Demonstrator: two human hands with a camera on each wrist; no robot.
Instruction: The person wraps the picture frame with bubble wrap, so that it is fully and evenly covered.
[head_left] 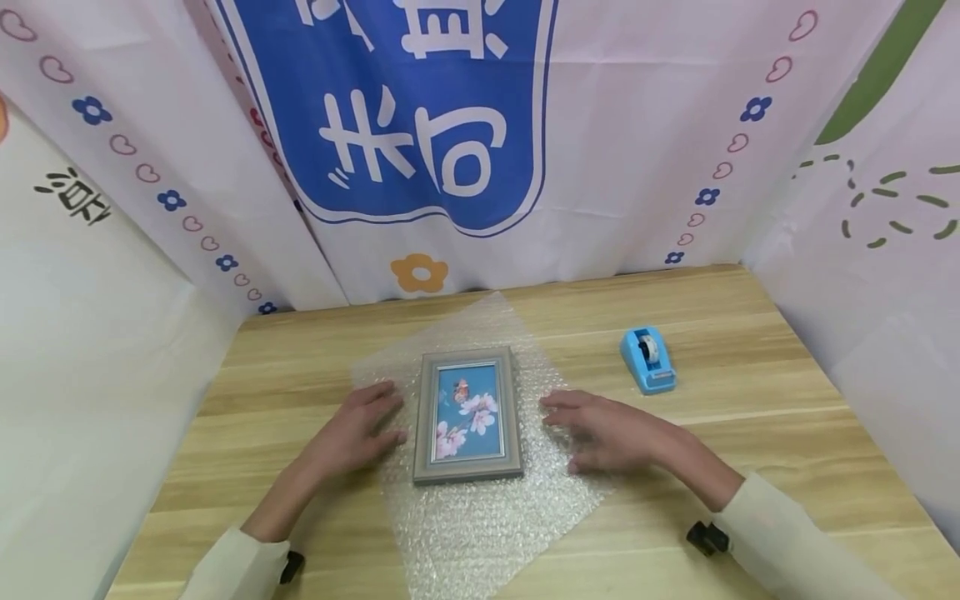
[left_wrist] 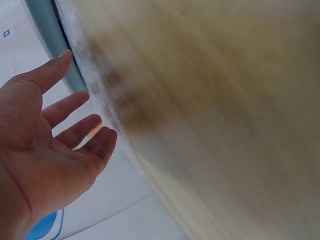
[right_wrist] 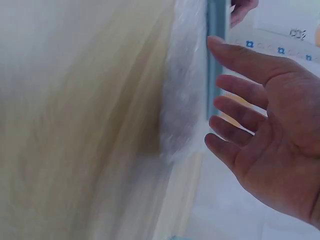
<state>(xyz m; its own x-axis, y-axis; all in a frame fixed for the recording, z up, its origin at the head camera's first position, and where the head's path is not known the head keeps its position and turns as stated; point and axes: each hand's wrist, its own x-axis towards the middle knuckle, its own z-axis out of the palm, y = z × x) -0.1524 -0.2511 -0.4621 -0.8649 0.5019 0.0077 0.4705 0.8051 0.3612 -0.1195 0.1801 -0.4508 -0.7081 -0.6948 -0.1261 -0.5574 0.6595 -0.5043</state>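
A picture frame [head_left: 423, 417] with a grey-beige border lies face up on a sheet of bubble wrap [head_left: 480, 533], showing pink blossoms and a butterfly on blue. The sheet is turned cornerwise on the table. To the left of the frame is my left hand [head_left: 360, 429], fingers spread and slightly bent, fingertips over the wrap's left edge. My right hand [head_left: 607, 429] mirrors it on the other side, its fingertips over the wrap's right part. Both wrist views show the left palm [left_wrist: 55, 150] and the right palm [right_wrist: 280, 130] facing the frame's sides with nothing in them.
A blue tape dispenser [head_left: 648, 362] with a roll of tape stands on the wooden table [head_left: 720, 333], beyond my right hand. Printed cloth [head_left: 600, 167] hangs behind the table's back edge and along both sides.
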